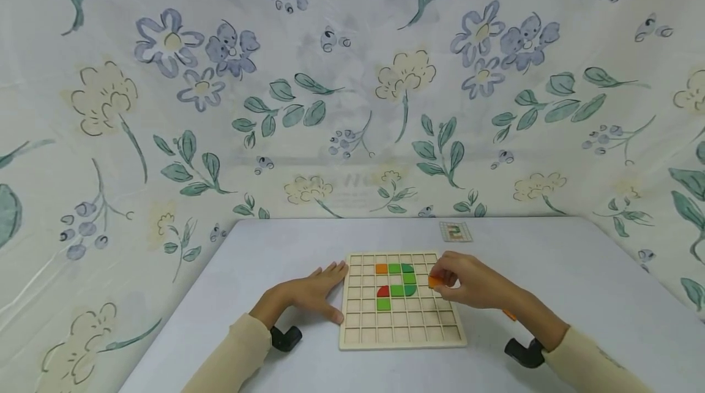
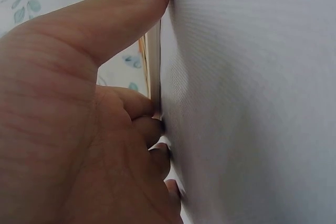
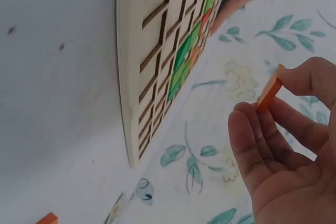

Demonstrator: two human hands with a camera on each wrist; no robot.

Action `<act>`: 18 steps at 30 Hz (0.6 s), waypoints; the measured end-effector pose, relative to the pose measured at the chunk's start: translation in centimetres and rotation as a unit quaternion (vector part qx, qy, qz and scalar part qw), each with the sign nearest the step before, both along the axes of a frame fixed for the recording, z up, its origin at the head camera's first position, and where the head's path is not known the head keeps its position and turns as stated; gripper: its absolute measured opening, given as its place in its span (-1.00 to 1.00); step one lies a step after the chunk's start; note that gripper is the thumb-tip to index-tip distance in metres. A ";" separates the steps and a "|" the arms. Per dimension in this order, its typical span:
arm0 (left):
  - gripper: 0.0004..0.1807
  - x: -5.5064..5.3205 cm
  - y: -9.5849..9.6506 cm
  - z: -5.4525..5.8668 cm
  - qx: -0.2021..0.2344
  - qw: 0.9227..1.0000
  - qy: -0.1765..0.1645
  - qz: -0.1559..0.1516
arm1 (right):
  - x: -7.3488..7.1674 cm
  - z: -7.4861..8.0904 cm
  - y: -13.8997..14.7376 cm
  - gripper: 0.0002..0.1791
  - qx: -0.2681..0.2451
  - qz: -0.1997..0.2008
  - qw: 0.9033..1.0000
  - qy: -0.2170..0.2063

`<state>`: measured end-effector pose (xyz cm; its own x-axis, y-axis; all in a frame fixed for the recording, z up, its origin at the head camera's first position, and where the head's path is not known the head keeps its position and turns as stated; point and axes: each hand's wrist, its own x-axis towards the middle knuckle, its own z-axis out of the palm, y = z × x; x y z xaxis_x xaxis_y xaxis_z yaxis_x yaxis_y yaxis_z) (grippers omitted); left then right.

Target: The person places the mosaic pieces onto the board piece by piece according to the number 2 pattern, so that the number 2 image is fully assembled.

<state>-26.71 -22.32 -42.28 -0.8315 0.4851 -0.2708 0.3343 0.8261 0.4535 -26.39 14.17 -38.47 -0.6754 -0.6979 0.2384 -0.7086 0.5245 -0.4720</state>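
A wooden grid board (image 1: pixel 402 336) lies on the white table, with several green tiles, an orange one and a red one set in its squares. Between thumb and fingertips, my right hand (image 1: pixel 472 281) pinches an orange tile (image 3: pixel 269 93) above the board's right side. That tile is also visible in the head view, partly covered by the fingers. My left hand (image 1: pixel 315 292) rests flat at the board's left edge, fingers spread and thumb touching near the lower left. In the left wrist view, its fingertips touch the table beside the board's edge.
A small patterned card (image 1: pixel 455 232) lies at the back of the table (image 1: pixel 297 237), beyond the board. Another orange piece (image 1: pixel 509 314) sits on the table, partly hidden under the right forearm. A flower-printed cloth (image 1: pixel 352 105) hangs behind the table.
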 end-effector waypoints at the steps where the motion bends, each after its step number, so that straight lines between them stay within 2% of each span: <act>1: 0.25 0.0 0.0 0.0 0.000 1.000 0.000 0.000 | 0.0 0.0 -0.3 -0.82 0.002 0.003 1.000 -0.002; 6: 0.25 0.1 0.0 0.2 0.005 1.000 -0.001 0.000 | 0.1 -0.3 -1.5 -0.79 0.004 0.014 1.000 -0.007; 14: 0.26 0.2 0.0 0.2 0.001 1.000 -0.005 0.006 | 0.4 -1.4 -3.5 -0.87 0.011 0.022 0.999 -0.033; 18: 0.25 0.2 0.0 0.3 0.001 1.000 -0.002 0.002 | 0.4 -1.4 -4.2 -0.87 0.007 0.032 0.999 -0.028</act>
<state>-26.52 -22.36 -41.93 -0.8325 0.4821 -0.2732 0.3284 0.8264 0.4574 -25.94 9.92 -39.90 -0.6409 -0.7433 0.1914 -0.7136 0.4852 -0.5054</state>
